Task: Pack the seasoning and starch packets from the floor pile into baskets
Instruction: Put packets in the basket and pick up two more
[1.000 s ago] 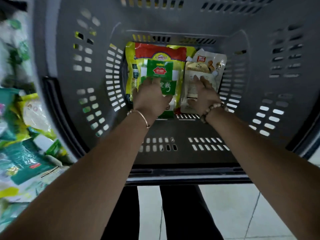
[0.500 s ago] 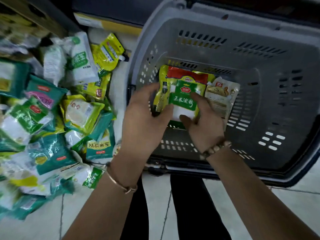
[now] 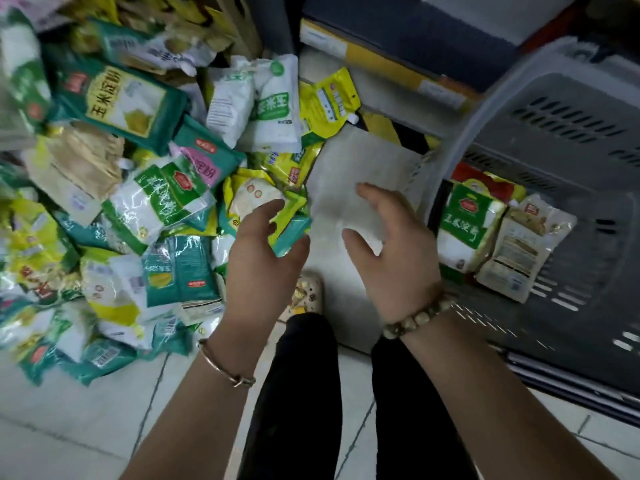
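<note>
A pile of green, yellow and white seasoning and starch packets (image 3: pixel 131 209) covers the floor on the left. The grey plastic basket (image 3: pixel 568 109) stands at the right, holding a green-and-white starch packet (image 3: pixel 465 225), a beige packet (image 3: pixel 519 254) and a red-topped one behind them. My left hand (image 3: pixel 263 261) hovers empty with relaxed fingers over the pile's right edge, just above a small teal packet (image 3: pixel 291 230). My right hand (image 3: pixel 394 247) is also empty and open, above the bare floor tile between pile and basket.
My black-trousered legs (image 3: pixel 311 393) and a patterned shoe (image 3: pixel 306 294) are below the hands. A dark shelf base with a yellow strip (image 3: pixel 381 60) runs along the back. White floor tiles (image 3: pixel 86 427) show at the front left.
Both hands have left the packets in the basket and swung left, out of it. The view has turned from the basket towards the floor pile.
</note>
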`<state>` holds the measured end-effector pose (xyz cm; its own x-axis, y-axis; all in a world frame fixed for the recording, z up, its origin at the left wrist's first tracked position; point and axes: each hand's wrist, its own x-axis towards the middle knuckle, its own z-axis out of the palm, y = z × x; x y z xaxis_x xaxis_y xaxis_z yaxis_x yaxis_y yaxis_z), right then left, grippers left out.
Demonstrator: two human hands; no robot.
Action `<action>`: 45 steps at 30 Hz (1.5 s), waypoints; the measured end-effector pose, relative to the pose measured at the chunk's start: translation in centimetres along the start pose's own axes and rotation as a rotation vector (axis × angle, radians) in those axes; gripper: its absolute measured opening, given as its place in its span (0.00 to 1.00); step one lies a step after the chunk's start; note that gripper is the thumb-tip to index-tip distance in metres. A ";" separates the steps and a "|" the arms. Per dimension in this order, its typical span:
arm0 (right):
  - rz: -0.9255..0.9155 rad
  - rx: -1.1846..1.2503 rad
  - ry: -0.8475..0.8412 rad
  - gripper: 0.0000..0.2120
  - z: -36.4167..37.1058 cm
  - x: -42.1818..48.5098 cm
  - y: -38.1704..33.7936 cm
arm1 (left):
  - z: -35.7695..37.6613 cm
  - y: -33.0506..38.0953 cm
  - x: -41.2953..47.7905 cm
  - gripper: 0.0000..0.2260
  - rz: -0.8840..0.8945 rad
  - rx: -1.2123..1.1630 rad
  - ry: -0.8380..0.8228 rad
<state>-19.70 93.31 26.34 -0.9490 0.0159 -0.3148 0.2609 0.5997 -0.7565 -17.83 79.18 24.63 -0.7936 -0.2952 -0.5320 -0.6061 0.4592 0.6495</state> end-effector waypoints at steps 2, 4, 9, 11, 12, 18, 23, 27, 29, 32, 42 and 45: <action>0.063 -0.020 -0.072 0.21 2.8 0.8 -0.1 | -0.8 -2.7 0.7 0.22 -0.042 0.018 0.012; 0.161 -0.060 -0.179 0.21 5.7 1.5 0.5 | -1.1 -5.4 1.4 0.22 -0.085 0.029 0.021; 0.533 0.041 -0.304 0.19 13.2 3.0 4.4 | -1.3 -11.7 3.6 0.22 -0.240 0.040 0.027; 0.597 0.020 -0.341 0.20 16.3 3.8 6.5 | -1.1 -14.1 4.5 0.21 -0.293 0.002 0.030; 0.635 0.013 -0.351 0.22 17.8 4.5 7.6 | -1.0 -15.3 4.9 0.21 -0.314 -0.028 0.028; 1.230 0.731 -0.361 0.30 25.1 8.7 11.9 | 0.5 -21.2 7.3 0.20 -0.379 -0.072 0.008; 1.264 0.591 -0.461 0.41 28.4 10.8 14.6 | 1.5 -23.7 9.1 0.17 -0.457 -0.180 -0.031; 1.189 0.598 -0.430 0.39 29.3 11.6 15.9 | 1.8 -24.4 10.5 0.15 -0.480 -0.212 -0.053; 1.138 0.649 -0.403 0.36 29.7 11.7 16.4 | 1.8 -24.4 11.0 0.14 -0.498 -0.251 -0.051; 1.082 0.727 -0.358 0.26 29.8 11.2 16.3 | 1.9 -24.3 11.3 0.14 -0.553 -0.366 -0.018; 0.991 0.816 -0.463 0.12 22.1 -0.7 14.7 | 1.6 -22.2 8.7 0.24 -0.797 -0.929 -0.139; 1.013 0.737 -0.582 0.14 21.9 -3.2 14.8 | 2.3 -22.4 7.3 0.19 -0.818 -0.897 -0.049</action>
<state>-8.95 84.66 3.59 -0.1283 -0.2561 -0.9581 0.9917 -0.0331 -0.1239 -9.93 68.65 4.91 -0.1689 -0.1856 -0.9680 -0.7637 -0.5963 0.2476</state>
